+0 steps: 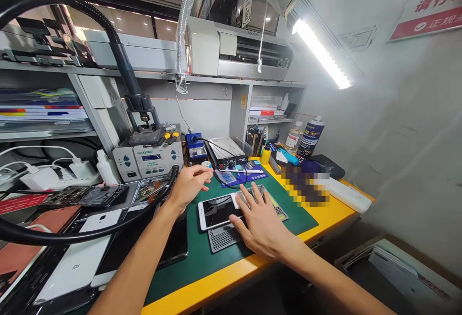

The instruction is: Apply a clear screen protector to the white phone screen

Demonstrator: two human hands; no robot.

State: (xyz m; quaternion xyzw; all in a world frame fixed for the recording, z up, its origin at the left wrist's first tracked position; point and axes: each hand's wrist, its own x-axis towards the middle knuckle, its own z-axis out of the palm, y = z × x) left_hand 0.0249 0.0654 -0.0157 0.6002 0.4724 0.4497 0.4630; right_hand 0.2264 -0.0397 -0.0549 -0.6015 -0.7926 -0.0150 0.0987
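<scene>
There are two hands, one left hand (188, 184) and one right hand (260, 220); one white-framed phone (218, 212), one perforated pad (224, 239), and one green mat (298, 219). Around them are one yellow bottle (265, 156), one clear bottle (293, 138), one spray can (311, 136), one lit lamp (320, 50), one station (149, 159) with a display, and one white MI phone (81, 252).

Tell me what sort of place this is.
Likely a phone repair shop: there's a white-framed smartphone, what looks like a hot-air rework station, and a white Mi-branded phone on the left.
</scene>
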